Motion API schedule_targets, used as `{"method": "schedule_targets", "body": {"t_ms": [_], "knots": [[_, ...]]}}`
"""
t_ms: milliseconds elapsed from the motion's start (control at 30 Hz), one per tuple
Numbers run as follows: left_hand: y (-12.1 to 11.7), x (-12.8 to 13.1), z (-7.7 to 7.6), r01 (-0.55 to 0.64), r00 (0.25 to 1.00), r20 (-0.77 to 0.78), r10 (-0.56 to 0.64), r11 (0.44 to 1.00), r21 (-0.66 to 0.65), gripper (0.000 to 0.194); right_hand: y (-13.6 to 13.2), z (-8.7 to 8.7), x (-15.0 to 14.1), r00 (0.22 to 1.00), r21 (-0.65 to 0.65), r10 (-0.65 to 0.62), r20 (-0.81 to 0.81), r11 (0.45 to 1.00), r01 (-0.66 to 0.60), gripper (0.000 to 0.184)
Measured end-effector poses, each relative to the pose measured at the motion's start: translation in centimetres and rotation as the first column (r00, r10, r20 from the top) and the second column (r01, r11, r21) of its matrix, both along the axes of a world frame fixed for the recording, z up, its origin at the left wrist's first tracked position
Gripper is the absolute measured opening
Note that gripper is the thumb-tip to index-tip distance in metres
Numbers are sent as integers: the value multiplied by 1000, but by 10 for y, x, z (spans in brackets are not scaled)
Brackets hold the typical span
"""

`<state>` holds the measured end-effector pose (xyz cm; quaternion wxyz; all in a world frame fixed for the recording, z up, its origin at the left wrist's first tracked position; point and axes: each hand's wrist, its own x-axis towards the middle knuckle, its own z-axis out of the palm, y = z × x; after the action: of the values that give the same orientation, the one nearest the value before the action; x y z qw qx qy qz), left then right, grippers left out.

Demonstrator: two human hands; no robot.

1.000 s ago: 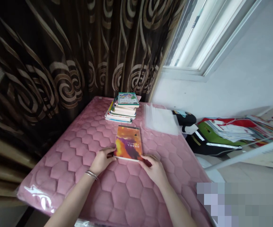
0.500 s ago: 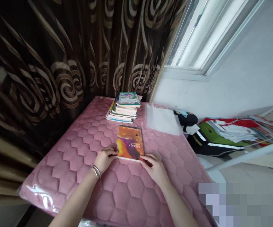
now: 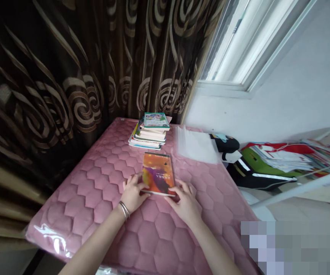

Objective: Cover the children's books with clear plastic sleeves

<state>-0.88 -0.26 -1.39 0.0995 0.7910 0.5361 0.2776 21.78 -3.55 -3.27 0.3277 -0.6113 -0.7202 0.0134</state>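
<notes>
Your left hand [image 3: 132,194] hid the near left corner of the orange paperback [image 3: 158,172], whose smallest cover print was too tiny to read. The bottom edge cut off your forearms [image 3: 96,240].

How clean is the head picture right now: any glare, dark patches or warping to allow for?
Head view: window washed out, curtain dim; glare on the plastic cover at lower left. Head view, outer areas: stretched-looking, with pixelation hiding the lower right. Head view, centre: orange book, left hand and right hand look reasonably clear.
</notes>
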Motion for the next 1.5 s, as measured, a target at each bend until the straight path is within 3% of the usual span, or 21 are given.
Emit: {"method": "schedule_targets", "body": {"t_ms": [133, 233, 500, 667, 1033, 1233, 1333, 1500], "knots": [[-2, 23, 5, 93, 994, -58, -92, 996, 5, 15, 3, 8, -23, 995, 0, 40, 87, 999, -40, 18], [1, 29, 2, 95, 994, -50, -94, 995, 9, 9, 6, 7, -30, 993, -5, 26, 114, 1000, -26, 15], [10, -4, 0, -22, 999, -50, 19, 998, -57, 12, 3, 1, -11, 995, -28, -7, 96, 1000, 10, 15], [12, -25, 3, -35, 998, -61, 29, 994, -100, 16, 2, -6, 16, 994, -89, 71, 89, 994, -63, 20], [15, -29, -1, 24, 999, -31, -29, 986, -165, 20, 4, -16, 27, 988, -143, 141, 67, 981, -131, 34], [13, -29, -1, 25, 999, -19, -29, 984, -174, 20, 3, -15, 27, 988, -99, 141, 62, 986, -135, 33], [9, -26, 1, 4, 1000, -25, -8, 988, -154, 17, 1, -10, 21, 989, -54, 123, 79, 991, -119, 26], [-1, -1, 7, -42, 997, -70, 41, 999, -14, 16, 1, 2, -3, 990, 2, 40, 138, 999, -41, 20]]}}
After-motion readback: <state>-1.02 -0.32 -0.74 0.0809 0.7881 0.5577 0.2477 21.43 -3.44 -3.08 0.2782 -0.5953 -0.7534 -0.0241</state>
